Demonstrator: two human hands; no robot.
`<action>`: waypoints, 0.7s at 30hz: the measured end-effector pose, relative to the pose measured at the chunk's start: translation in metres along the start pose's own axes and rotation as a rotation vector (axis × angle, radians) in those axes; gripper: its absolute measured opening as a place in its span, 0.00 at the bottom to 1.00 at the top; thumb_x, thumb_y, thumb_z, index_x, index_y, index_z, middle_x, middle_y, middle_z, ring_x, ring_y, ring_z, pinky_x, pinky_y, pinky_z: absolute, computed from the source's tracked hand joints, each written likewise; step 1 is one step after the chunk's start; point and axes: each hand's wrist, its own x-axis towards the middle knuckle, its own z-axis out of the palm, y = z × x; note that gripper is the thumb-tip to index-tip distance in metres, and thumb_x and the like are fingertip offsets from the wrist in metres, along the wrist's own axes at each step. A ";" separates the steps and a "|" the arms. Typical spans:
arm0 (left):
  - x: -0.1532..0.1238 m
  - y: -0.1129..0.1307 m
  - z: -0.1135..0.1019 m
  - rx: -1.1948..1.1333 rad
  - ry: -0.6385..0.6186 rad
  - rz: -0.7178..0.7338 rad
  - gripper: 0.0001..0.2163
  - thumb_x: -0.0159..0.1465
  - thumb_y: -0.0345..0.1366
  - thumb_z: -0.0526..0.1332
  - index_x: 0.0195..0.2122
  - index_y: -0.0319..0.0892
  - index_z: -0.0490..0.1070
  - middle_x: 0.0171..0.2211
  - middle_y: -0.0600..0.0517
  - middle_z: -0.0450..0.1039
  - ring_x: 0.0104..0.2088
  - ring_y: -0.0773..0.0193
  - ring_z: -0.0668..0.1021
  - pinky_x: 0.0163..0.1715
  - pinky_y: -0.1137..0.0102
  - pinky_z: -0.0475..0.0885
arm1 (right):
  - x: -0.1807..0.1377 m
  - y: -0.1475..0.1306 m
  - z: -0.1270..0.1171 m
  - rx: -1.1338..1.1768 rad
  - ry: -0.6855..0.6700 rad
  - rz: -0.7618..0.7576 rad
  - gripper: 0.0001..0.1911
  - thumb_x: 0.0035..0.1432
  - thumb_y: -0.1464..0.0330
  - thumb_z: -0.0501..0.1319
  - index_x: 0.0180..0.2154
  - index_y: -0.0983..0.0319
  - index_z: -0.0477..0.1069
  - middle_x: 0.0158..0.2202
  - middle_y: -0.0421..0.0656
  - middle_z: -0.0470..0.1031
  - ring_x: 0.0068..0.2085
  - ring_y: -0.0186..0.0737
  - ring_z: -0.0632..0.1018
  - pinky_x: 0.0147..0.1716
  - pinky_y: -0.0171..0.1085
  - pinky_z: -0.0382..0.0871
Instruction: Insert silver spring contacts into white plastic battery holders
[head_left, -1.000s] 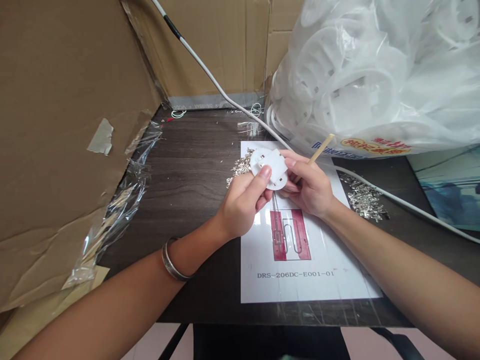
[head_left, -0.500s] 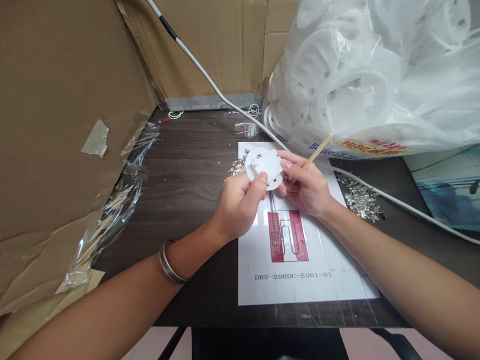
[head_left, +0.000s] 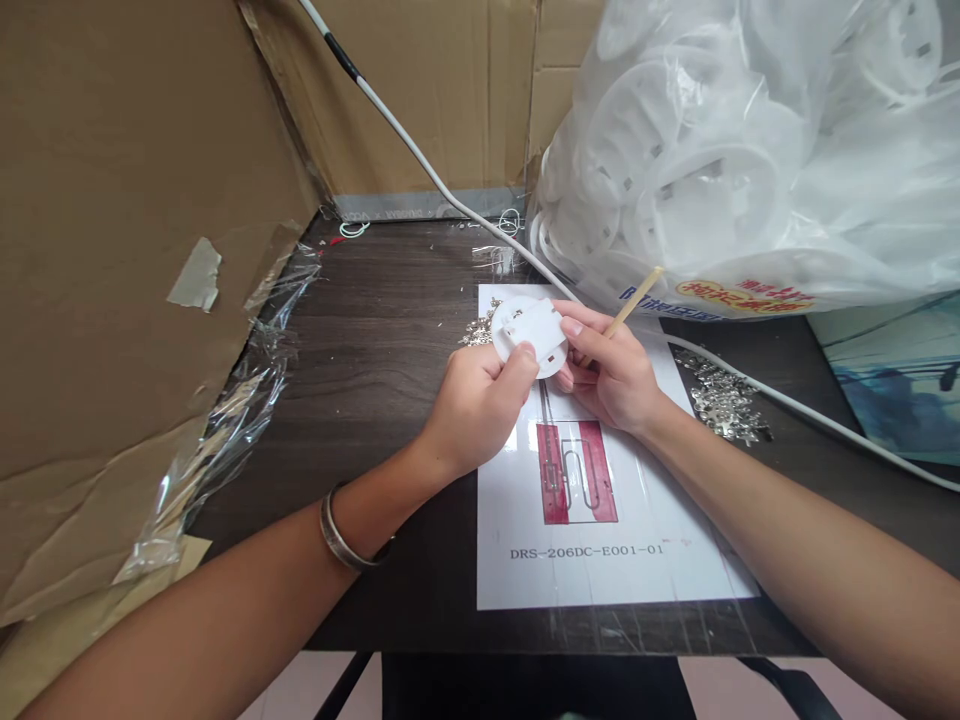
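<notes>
A round white plastic part is held above the dark wooden table, over a printed sheet with a red diagram. My left hand grips the part from below and the left, thumb on its face. My right hand is closed too: its fingertips press the part's right edge, and a thin wooden stick juts up from it to the right. A metal bangle sits on my left wrist.
A big clear bag of white round parts fills the back right. Small metal clips lie in piles by the sheet's top left and at the right. A white cable crosses the table. Cardboard walls stand left and behind.
The white part and both hands have shifted slightly left and toward me, and the part has turned a little in my fingers. Both grips are unchanged.
</notes>
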 end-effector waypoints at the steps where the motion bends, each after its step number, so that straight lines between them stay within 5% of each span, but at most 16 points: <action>1: 0.000 0.001 0.000 0.007 0.004 -0.003 0.21 0.64 0.41 0.53 0.14 0.43 0.58 0.11 0.57 0.54 0.15 0.73 0.60 0.17 0.72 0.56 | 0.000 0.000 0.000 -0.007 -0.008 -0.001 0.14 0.62 0.61 0.64 0.44 0.65 0.76 0.15 0.35 0.65 0.17 0.30 0.59 0.18 0.35 0.46; 21: 0.001 -0.008 0.000 -0.071 0.114 0.002 0.19 0.64 0.44 0.54 0.17 0.44 0.57 0.15 0.57 0.57 0.17 0.73 0.59 0.17 0.69 0.53 | 0.002 -0.004 0.002 0.085 -0.005 0.016 0.10 0.57 0.64 0.65 0.38 0.64 0.76 0.14 0.35 0.62 0.16 0.29 0.58 0.16 0.32 0.45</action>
